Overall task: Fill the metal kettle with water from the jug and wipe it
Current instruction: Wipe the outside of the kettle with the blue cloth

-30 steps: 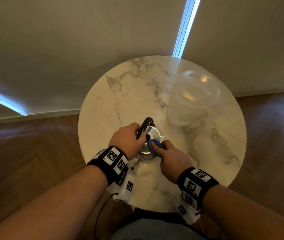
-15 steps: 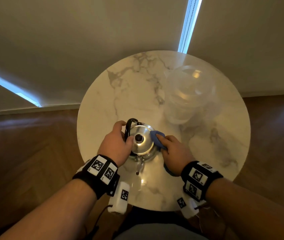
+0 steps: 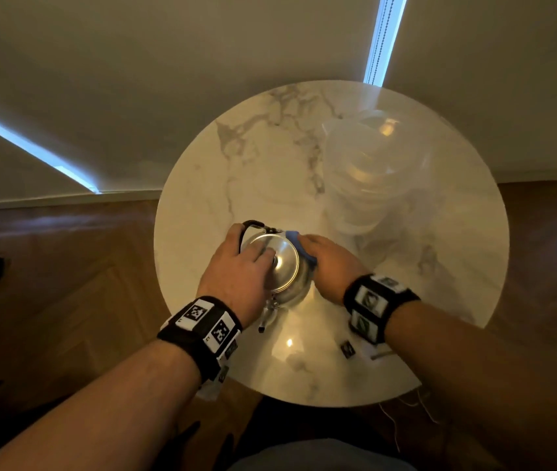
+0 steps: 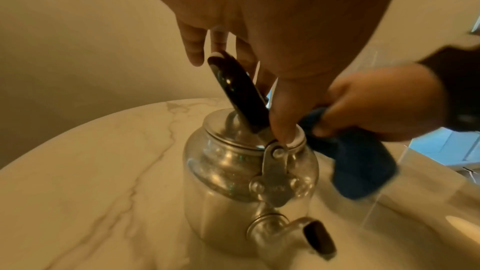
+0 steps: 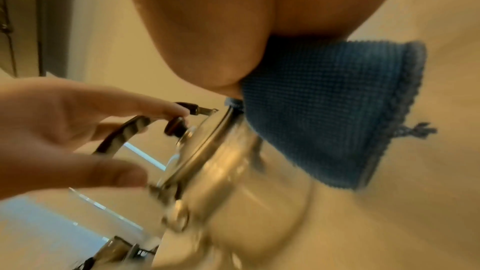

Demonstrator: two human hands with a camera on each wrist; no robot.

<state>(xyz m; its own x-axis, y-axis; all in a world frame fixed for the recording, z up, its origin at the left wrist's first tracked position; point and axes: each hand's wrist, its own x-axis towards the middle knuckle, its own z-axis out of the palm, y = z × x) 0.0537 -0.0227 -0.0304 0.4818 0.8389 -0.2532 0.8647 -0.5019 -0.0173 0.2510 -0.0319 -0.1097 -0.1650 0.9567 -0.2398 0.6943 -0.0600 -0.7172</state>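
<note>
The shiny metal kettle (image 3: 287, 266) stands on the round marble table (image 3: 236, 164), lid on, spout (image 3: 268, 314) towards me. Its black handle (image 4: 239, 89) leans left. My left hand (image 3: 246, 260) lies over the lid with fairly straight fingers beside the handle, and the thumb (image 4: 283, 114) presses on the lid's rim. My right hand (image 3: 331, 263) grips a blue cloth (image 3: 293, 236) against the kettle's far right shoulder; the same cloth (image 5: 311, 114) fills the right wrist view. The clear plastic jug (image 3: 368, 185) stands behind and right of the kettle.
The table's near edge (image 3: 321, 404) is close to my body, with wooden floor (image 3: 66, 283) all round. A pale wall (image 3: 168, 79) rises just behind the table. Thin cables (image 3: 406, 413) hang below the right front edge.
My right hand has slid the blue cloth from the lid's near side round to the kettle's far right. My left hand has shifted from the handle onto the lid.
</note>
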